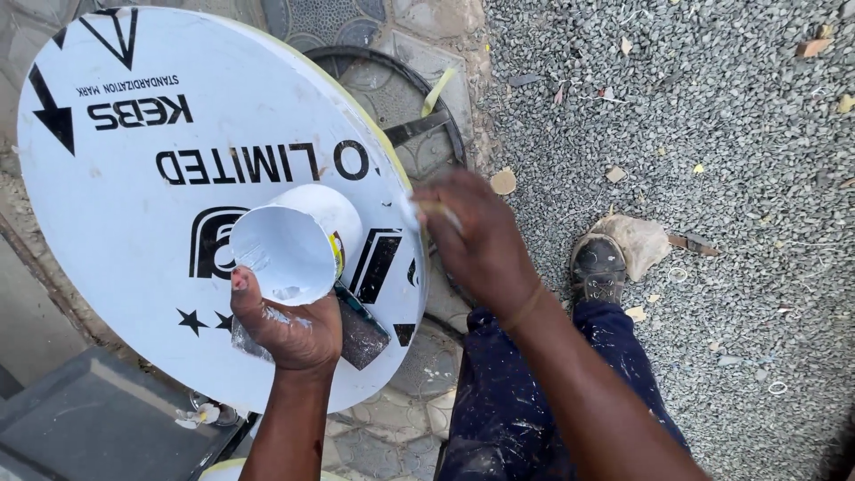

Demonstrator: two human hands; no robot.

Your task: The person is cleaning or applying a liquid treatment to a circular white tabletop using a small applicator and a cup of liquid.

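Left hand (289, 328) grip closed around one white paint cup (298, 240), tilted, plus one dark flat tool (361, 331), both over lower right part of round white sign board (134, 232). Right hand (481, 245) grip pinched shut on one small brush (419, 212), tip touching board's right edge. Open gravel ground (712, 178) to right; one paint-spattered shoe (598, 265) there.
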